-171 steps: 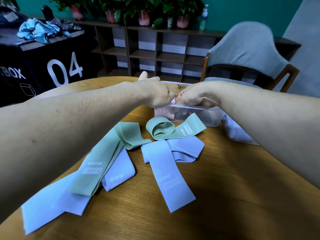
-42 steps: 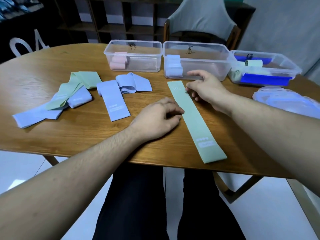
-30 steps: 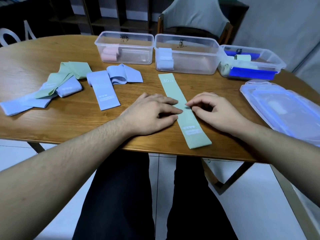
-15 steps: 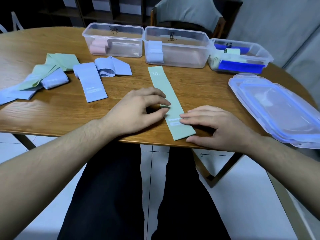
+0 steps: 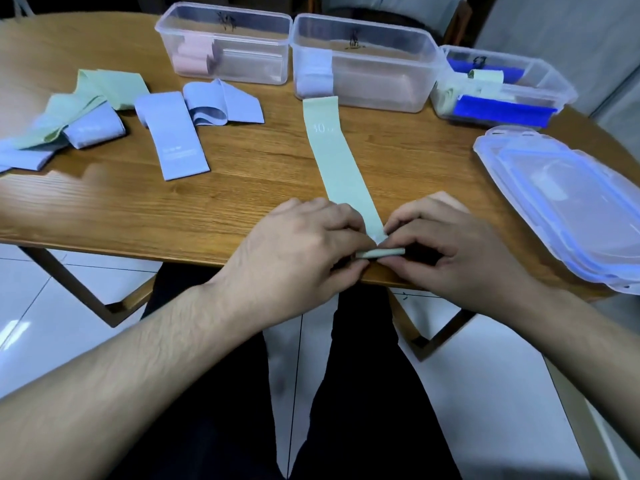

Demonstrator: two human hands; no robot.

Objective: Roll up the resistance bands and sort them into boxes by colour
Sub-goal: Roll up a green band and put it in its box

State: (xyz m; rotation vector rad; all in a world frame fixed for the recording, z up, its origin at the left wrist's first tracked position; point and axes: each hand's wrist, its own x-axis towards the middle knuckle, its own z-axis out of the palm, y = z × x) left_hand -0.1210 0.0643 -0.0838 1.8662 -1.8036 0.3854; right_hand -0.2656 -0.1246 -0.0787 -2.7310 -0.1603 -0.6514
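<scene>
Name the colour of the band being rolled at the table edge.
Pale green band, seen in the head view.

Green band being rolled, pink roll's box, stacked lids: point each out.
green band (image 5: 334, 157), head view, flat middle stretch.
pink roll's box (image 5: 258, 65), head view, clear front wall.
stacked lids (image 5: 568, 202), head view, top lid's centre.

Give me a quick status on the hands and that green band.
Left hand and right hand pinching the near end of green resistance band, first fold started. Rest lies flat toward the boxes. Nothing blocking.
</scene>
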